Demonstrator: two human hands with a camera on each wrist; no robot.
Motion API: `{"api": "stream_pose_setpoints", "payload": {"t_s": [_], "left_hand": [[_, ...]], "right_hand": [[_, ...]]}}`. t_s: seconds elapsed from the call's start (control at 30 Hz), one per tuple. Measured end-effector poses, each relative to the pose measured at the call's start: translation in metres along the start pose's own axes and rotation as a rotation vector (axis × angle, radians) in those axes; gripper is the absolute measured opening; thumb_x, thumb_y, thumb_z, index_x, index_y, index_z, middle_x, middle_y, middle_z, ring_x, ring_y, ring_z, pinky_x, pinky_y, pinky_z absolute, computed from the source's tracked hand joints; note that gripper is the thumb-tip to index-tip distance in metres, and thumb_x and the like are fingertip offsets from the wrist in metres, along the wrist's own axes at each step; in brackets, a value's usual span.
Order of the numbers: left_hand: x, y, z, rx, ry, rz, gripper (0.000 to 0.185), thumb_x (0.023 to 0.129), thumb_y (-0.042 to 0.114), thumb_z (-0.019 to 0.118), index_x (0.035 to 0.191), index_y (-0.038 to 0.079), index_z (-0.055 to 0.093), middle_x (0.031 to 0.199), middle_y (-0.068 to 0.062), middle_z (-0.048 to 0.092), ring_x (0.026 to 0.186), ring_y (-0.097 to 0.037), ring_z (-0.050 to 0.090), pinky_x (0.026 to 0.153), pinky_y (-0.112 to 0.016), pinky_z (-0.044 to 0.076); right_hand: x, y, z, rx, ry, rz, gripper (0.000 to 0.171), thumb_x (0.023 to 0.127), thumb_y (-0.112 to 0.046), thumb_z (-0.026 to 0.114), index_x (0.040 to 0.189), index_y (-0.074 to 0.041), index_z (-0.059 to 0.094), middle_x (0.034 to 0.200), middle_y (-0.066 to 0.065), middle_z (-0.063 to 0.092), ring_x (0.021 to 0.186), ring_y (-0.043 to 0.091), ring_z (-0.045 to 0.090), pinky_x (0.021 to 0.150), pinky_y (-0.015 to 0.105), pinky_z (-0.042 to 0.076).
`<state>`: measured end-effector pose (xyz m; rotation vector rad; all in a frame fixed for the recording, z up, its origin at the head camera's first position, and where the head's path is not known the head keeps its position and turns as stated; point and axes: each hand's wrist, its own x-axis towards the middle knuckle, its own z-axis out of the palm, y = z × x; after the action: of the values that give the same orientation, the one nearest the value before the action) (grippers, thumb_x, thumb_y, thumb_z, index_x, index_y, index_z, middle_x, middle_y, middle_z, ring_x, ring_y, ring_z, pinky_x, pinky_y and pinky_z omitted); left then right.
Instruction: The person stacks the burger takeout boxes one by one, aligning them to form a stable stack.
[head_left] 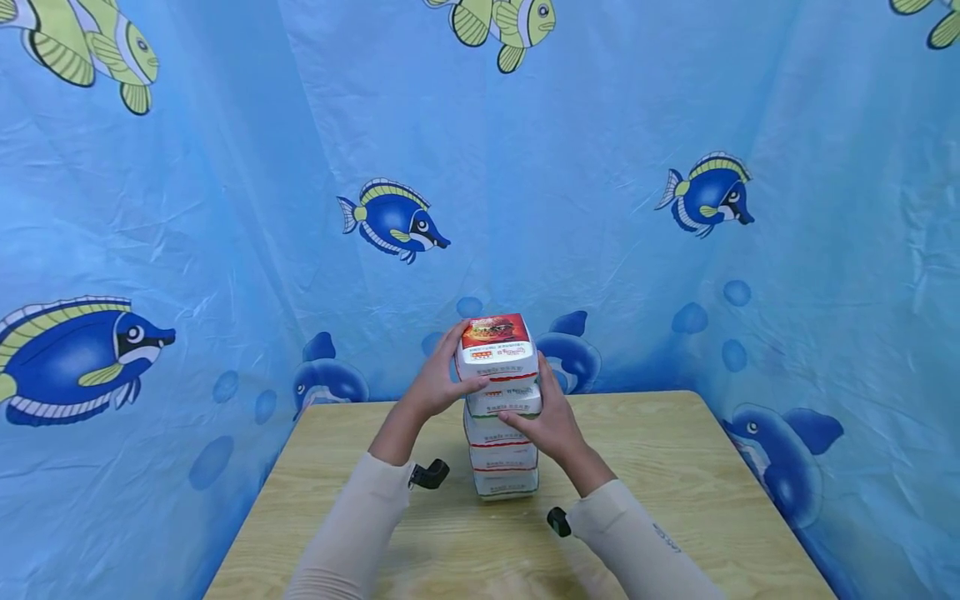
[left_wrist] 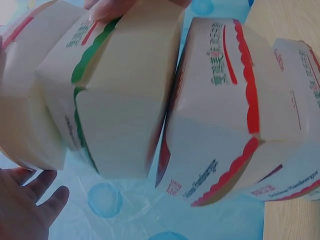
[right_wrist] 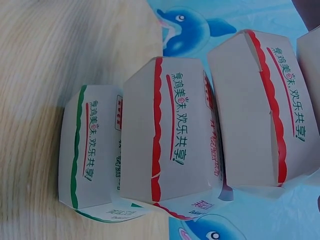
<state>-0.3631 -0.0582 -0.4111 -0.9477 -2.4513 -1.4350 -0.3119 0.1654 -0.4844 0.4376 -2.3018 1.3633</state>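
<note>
— Burger boxes, five of them, stand in one stack [head_left: 501, 417] on the wooden table [head_left: 675, 467], near its middle, with the fish-printed blue curtain [head_left: 225, 250] hanging behind on all sides.

— How do the hands sit on it?

— The left hand [head_left: 438, 385] curls round the left side of the top box [head_left: 496, 346], thumb across its front face and fingers wrapped behind. The right hand [head_left: 550, 423] sits lower, on the right side, its fingers bent round the second and third boxes.

— So both are gripping?

— Yes, both grip the stack, one from each flank, and the stack leans slightly rather than standing dead straight.

— What are the boxes like?

— Thin white card, folded, with slanted sides and a flat lid. The top lid carries a red burger picture. In the right wrist view a green-trimmed box [right_wrist: 90, 150] lies lowest against the pale wood grain, with a red-trimmed box [right_wrist: 170, 145] next to it; scalloped coloured bands and printed characters run along each.

— And the curtain?

— Smooth, creased plastic sheet, glossy where it folds.
</note>
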Motion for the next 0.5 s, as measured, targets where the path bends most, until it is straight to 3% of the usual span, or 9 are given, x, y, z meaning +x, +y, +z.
{"api": "stream_pose_setpoints", "payload": {"t_s": [0.17, 0.33, 0.5], "left_hand": [[-0.001, -0.001, 0.0022, 0.003, -0.004, 0.007, 0.103, 0.075, 0.066, 0.07, 0.156, 0.036, 0.015, 0.155, 0.0, 0.021, 0.129, -0.03, 0.034, 0.094, -0.061, 0.042], [-0.0006, -0.0021, 0.003, 0.006, 0.006, 0.022, 0.103, 0.074, 0.067, 0.07, 0.156, 0.034, 0.017, 0.156, 0.004, 0.019, 0.131, -0.028, 0.032, 0.095, -0.061, 0.041], [-0.0003, -0.0014, 0.0048, 0.018, 0.007, 0.032, 0.106, 0.073, 0.069, 0.07, 0.157, 0.031, 0.016, 0.157, 0.006, 0.018, 0.133, -0.028, 0.031, 0.096, -0.062, 0.04]], "right_hand": [[0.0001, -0.0018, -0.0009, 0.018, 0.004, 0.016, 0.113, 0.073, -0.053, 0.08, 0.155, -0.04, 0.003, 0.143, 0.005, 0.039, 0.117, 0.03, 0.053, 0.086, 0.057, 0.05], [-0.0009, -0.0036, -0.0043, -0.032, 0.021, 0.042, 0.112, 0.075, -0.055, 0.078, 0.157, -0.034, 0.003, 0.154, 0.004, 0.03, 0.122, 0.033, 0.05, 0.091, 0.059, 0.046], [-0.0006, -0.0036, -0.0065, -0.052, 0.017, 0.041, 0.108, 0.078, -0.054, 0.076, 0.156, -0.034, 0.004, 0.155, 0.006, 0.028, 0.129, 0.036, 0.043, 0.096, 0.063, 0.04]]}}
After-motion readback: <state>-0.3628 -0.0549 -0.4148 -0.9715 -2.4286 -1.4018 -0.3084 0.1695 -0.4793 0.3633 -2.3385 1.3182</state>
